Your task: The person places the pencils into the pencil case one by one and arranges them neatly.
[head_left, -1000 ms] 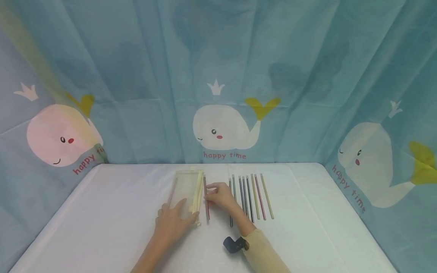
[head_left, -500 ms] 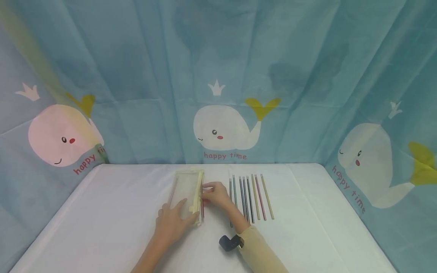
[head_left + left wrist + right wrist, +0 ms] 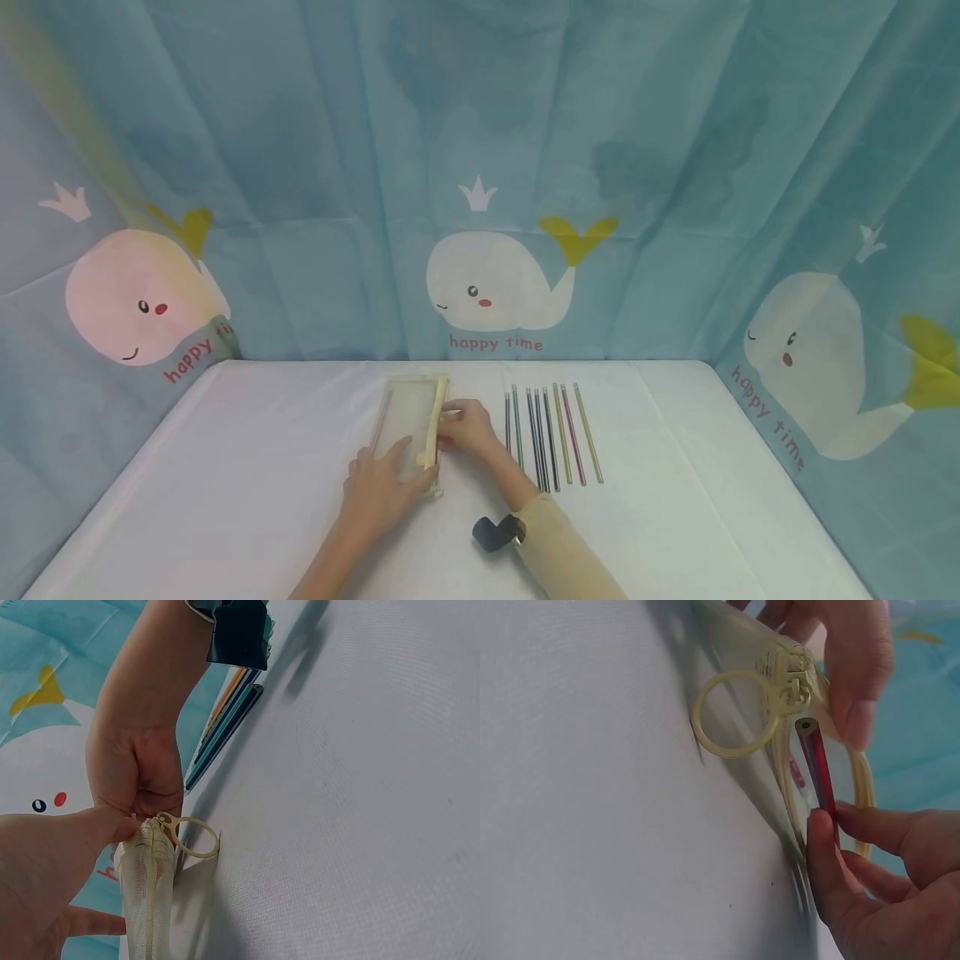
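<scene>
A pale yellow mesh pencil case (image 3: 408, 404) with a zip lies flat on the white table, its zip side facing right and gaping. My left hand (image 3: 386, 487) holds its near end, thumb at the zip edge, other fingers over the mesh and left side. My right hand (image 3: 468, 429) pinches a red pencil (image 3: 822, 769) between thumb and fingers, within the case's open mouth in the right wrist view. Another reddish piece (image 3: 796, 771) shows inside the mouth. From the zip end hangs a ring pull (image 3: 214, 838).
Right of the case, several pencils lie in a row, among them a green pencil (image 3: 517, 433), a red pencil (image 3: 573, 435) and a yellow pencil (image 3: 588, 433). A black wrist device (image 3: 491, 533) sits on the right forearm. A blue whale-print curtain (image 3: 337, 292) surrounds the table (image 3: 225, 500).
My right hand has moved left with the red pencil, from beside the case into its zip opening. The left hand has stayed on the case.
</scene>
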A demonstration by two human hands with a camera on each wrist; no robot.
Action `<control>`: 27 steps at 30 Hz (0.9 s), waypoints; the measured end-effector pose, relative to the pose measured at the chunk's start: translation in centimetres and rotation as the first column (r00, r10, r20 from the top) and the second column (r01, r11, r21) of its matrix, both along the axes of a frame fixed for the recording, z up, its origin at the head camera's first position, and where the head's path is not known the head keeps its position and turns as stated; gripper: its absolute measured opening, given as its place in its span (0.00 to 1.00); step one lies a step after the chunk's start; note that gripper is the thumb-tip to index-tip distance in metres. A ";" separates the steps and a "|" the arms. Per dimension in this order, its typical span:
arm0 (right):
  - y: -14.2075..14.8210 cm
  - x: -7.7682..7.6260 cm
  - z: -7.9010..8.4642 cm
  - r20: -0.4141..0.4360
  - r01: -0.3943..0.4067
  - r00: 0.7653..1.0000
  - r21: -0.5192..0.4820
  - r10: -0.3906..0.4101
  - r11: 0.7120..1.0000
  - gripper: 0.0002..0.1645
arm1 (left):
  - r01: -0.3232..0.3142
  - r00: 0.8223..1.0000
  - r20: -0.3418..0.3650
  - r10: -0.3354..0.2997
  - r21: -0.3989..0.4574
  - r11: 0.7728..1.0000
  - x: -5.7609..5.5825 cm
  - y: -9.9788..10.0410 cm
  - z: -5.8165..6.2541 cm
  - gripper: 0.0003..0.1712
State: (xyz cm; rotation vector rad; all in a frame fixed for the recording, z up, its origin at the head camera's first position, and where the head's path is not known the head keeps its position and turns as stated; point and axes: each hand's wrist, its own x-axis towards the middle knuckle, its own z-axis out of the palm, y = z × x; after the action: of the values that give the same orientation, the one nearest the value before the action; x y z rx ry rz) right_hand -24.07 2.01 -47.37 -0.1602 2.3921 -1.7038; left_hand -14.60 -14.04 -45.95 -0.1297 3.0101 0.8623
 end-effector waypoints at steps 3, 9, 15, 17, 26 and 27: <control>-0.2 0.0 0.0 -0.007 -0.002 1.000 0.007 0.002 1.000 0.28 | -0.001 1.000 -0.004 0.001 -0.001 1.000 0.0 0.0 0.0 0.48; -0.5 0.1 0.2 -0.020 -0.009 1.000 0.025 0.010 1.000 0.28 | 0.002 1.000 -0.014 -0.002 -0.004 1.000 0.1 0.0 0.1 0.47; -1.0 0.1 0.0 -0.035 -0.004 0.999 0.013 0.004 1.000 0.27 | 0.004 1.000 -0.005 -0.004 0.009 1.000 0.1 -0.1 0.1 0.47; -1.1 0.0 -0.1 -0.049 -0.001 0.999 0.018 0.001 1.000 0.26 | 0.005 1.000 -0.005 -0.005 0.009 1.000 0.1 -0.1 0.1 0.47; -1.6 0.0 0.0 -0.049 0.008 0.999 0.046 -0.005 0.999 0.25 | 0.003 1.000 0.009 -0.003 0.024 1.000 0.0 0.0 0.1 0.48; -1.6 0.0 0.0 -0.052 0.008 0.999 0.049 -0.005 0.999 0.25 | 0.003 1.000 0.010 -0.003 0.024 1.000 0.0 0.0 0.1 0.47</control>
State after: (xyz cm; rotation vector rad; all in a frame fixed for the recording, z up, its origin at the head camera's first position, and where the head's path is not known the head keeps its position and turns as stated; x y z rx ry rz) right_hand -24.03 0.38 -47.36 -0.1916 2.4718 -1.6622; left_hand -14.59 -14.07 -45.88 -0.1287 2.9888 0.8942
